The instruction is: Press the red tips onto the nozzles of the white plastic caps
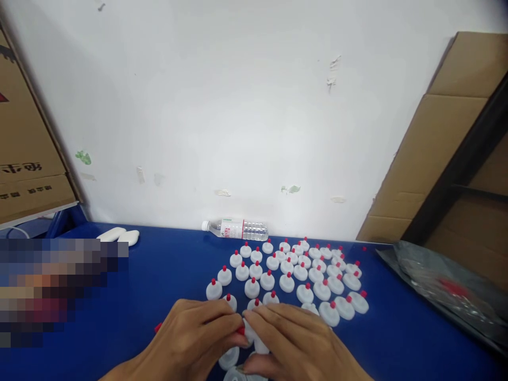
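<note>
Over the table, the left hand pinches a red tip beside the white cap the right hand grips, seemingly for steadiness, while red-tipped lids stand toward the far edge, probably upright for stability, near a bottle whose label, like the box's print, I can't read.

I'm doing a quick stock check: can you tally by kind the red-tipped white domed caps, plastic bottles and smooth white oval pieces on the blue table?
Red-tipped white domed caps: at least 35, some overlapped or hidden
Clear plastic bottle: 1
Smooth white oval pieces: 2
Total: at least 38
</note>
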Motion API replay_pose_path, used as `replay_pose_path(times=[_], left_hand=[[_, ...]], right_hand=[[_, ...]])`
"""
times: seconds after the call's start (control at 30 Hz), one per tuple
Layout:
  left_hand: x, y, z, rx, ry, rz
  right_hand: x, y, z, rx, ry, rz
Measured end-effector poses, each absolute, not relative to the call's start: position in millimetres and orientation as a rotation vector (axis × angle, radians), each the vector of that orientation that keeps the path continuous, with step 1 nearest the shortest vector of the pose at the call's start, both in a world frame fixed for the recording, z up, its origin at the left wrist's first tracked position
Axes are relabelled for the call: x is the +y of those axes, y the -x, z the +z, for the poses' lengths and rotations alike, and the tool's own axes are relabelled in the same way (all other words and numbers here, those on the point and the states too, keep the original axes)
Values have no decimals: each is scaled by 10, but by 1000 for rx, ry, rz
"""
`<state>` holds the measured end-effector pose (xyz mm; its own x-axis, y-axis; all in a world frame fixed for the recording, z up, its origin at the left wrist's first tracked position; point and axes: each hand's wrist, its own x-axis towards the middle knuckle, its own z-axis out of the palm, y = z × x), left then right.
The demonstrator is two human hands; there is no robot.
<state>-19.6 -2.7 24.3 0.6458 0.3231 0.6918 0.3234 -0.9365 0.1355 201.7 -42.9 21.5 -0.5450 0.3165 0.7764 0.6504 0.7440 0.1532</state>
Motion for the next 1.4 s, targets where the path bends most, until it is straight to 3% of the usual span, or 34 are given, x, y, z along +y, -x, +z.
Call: replay_pose_path(times=[0.3,0.43,0.57,0.77,0.97,1.4], left_hand=[[-166,205,208,-706,2828,-1254],[-78,241,373,-657,3016,-1154],[252,497,671,-1068,3289,-745],[750,1145,828,-1900,3251,11],[657,1220,733,-2171,3258,663],[643,1214,623,-2126,3132,594]], right_hand=[[-478,-1971,172,-2104,754,-692],[-416,-1958,183,-2095,709,-595],[-313,-2110,300,-2086,753,-487],[-225,-2513,438,-2028,1038,-464],[-292,-2643,348,-2135,1144,-318],[-294,-2806,266,-2278,1395,-195]])
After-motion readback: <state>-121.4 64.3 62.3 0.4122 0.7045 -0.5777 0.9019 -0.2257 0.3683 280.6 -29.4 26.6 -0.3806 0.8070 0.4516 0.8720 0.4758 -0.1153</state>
